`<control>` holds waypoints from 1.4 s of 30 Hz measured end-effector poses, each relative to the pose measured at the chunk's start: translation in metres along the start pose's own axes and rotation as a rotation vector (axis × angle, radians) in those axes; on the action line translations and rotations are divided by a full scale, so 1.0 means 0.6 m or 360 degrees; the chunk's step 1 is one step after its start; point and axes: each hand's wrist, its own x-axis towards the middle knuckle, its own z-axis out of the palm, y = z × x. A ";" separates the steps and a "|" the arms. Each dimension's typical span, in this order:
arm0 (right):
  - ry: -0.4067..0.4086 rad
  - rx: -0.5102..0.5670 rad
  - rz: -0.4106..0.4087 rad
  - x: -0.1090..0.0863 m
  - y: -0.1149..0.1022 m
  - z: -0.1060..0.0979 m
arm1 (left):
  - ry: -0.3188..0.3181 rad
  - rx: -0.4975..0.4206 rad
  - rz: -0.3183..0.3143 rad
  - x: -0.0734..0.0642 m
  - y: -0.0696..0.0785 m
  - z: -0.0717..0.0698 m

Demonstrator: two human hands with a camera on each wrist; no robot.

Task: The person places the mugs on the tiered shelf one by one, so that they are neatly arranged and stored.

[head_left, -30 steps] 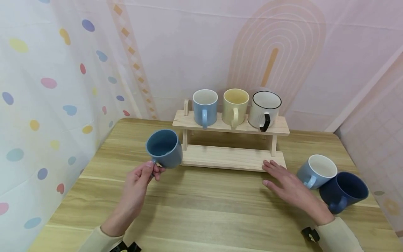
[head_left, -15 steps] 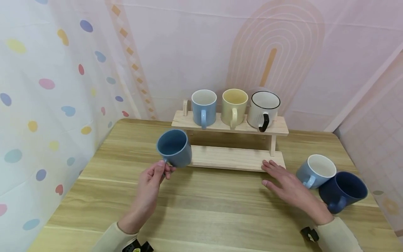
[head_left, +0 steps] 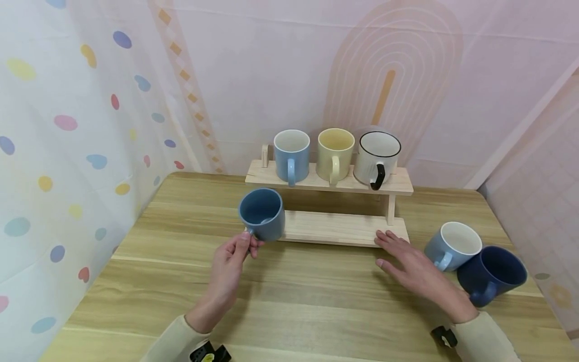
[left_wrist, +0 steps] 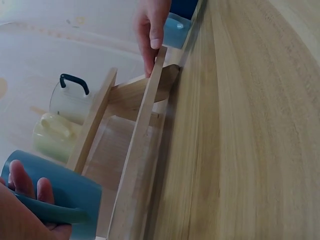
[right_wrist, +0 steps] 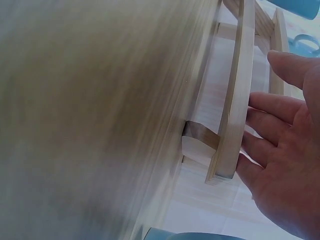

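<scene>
A greyish-blue mug (head_left: 268, 223) hangs from my left hand (head_left: 228, 266), which pinches its handle between thumb and fingers. In the head view the mug covers the left end of the lower board (head_left: 334, 229) of a two-tier wooden shelf; its bottom sits close to that board, and I cannot tell whether they touch. My right hand (head_left: 413, 269) has its fingers extended, with the fingertips resting on the right end of the lower board. The right wrist view shows those fingers (right_wrist: 267, 125) against the board's edge.
On the upper board (head_left: 402, 182) stand a light blue mug (head_left: 286, 161), a yellow mug (head_left: 329, 163) and a white mug with black rim and handle (head_left: 368, 163). Right of the shelf, a pale blue mug (head_left: 436, 249) and a navy mug (head_left: 475, 276) stand on the wooden table (head_left: 307, 311).
My left hand has carried the greyish-blue mug rightward, from beside the shelf to in front of the lower board's left end. My right hand has stayed on the board.
</scene>
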 end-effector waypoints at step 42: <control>0.0008 -0.0012 0.0008 0.000 -0.001 0.000 | -0.0108 0.0152 0.0049 0.042 -0.022 0.043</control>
